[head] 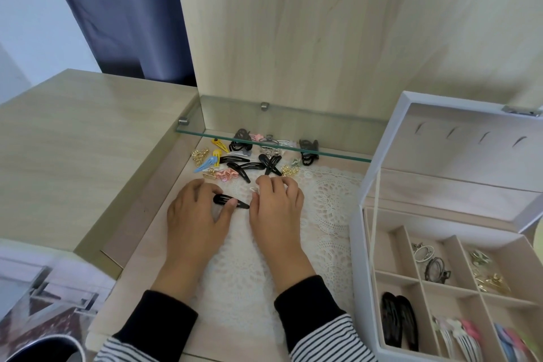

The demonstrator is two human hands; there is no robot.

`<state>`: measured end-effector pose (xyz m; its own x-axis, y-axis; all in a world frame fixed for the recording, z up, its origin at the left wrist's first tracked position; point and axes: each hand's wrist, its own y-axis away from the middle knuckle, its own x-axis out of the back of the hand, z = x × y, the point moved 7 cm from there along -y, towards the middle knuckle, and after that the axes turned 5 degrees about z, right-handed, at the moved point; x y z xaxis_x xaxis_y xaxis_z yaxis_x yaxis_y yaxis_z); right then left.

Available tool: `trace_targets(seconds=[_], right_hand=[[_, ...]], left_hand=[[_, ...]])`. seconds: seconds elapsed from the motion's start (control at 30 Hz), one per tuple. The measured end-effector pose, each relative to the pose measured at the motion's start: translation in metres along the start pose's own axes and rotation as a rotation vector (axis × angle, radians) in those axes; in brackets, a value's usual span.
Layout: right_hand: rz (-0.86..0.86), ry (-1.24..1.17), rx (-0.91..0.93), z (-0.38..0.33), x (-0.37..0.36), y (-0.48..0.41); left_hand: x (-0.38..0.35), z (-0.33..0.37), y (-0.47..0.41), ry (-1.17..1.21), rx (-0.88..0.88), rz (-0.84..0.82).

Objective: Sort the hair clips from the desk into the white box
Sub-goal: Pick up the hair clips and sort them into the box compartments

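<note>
The left hand (195, 211) lies palm down on the white lace doily (329, 203), thumb and fingers pinched on a flat black snap hair clip (230, 201). The right hand (277, 206) curls just beside it, fingertips closed on a small pale clip (254, 189) that is mostly hidden. Just beyond the hands, a heap of loose hair clips (249, 160), black, yellow, blue, pink and gold, lies on the pale wooden desk recess (141, 232), partly under a clear glass shelf (279, 134). To the right stands the open white box with beige compartments (357, 258), already holding black, gold, striped and pink clips in separate sections.
</note>
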<state>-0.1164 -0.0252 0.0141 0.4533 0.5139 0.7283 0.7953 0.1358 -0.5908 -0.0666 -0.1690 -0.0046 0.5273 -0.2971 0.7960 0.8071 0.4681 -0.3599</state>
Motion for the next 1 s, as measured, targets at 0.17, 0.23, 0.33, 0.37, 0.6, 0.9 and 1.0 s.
trace_targets(seconds=[0.17,0.23,0.33,0.37,0.6,0.9,1.0], right_hand=[[0.003,-0.004,0.000,-0.002,0.002,0.000],[0.007,-0.004,-0.003,-0.002,0.004,0.000],[-0.013,-0.014,0.000,-0.005,0.006,0.000],[-0.020,-0.022,-0.002,-0.005,0.007,-0.001],[-0.040,-0.155,-0.017,-0.011,0.027,0.000],[0.098,-0.301,0.061,-0.021,0.104,-0.014],[0.149,-0.337,0.112,-0.021,0.139,-0.019]], left_hand=[[0.003,0.001,0.001,0.036,0.006,0.001],[0.002,0.000,0.001,0.039,0.019,-0.012],[0.003,0.001,0.001,0.048,0.049,-0.036],[0.003,0.002,0.000,0.055,0.044,-0.035],[0.016,0.018,0.002,0.087,-0.117,0.044],[0.033,0.058,0.006,0.209,-0.192,0.062],[0.046,0.091,0.006,0.371,-0.277,0.090]])
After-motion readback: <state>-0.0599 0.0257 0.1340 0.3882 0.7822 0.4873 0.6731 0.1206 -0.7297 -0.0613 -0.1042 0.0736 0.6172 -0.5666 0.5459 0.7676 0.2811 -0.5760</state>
